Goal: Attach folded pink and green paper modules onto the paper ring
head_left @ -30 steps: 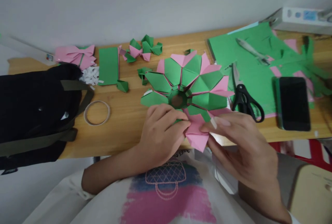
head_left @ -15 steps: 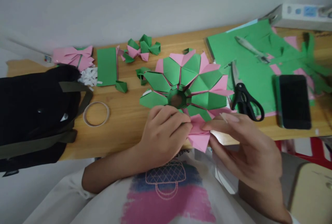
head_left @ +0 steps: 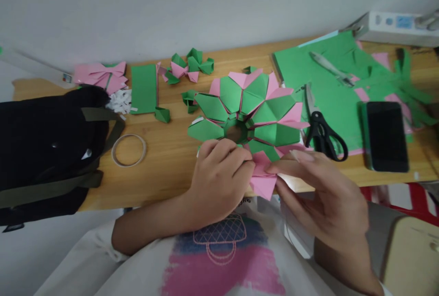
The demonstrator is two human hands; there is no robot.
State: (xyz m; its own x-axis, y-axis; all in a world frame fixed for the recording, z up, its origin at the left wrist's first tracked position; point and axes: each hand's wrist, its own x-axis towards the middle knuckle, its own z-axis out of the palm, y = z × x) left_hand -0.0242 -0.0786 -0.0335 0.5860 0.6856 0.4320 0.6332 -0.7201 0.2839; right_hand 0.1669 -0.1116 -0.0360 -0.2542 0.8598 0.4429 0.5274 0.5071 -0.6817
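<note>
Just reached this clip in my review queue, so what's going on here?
At a wooden table, a person handles a ring of folded green and pink paper. The left hand and right hand both hold a pink paper flap at its near edge. Black-handled scissors and a smartphone lie right of the ring; loose folded pieces lie back-left.

Paper flower, seen from above: a ring of folded card, facing up, over the wooden table. Broad green petals, each creased into faceted planes, radiate from a round central opening with green inner walls. Pink points project between and behind the green petals along the far and right rim. At the near side, a folded pink piece, pinched between both hands, tapers toward the viewer; its join with the ring is hidden.
</note>
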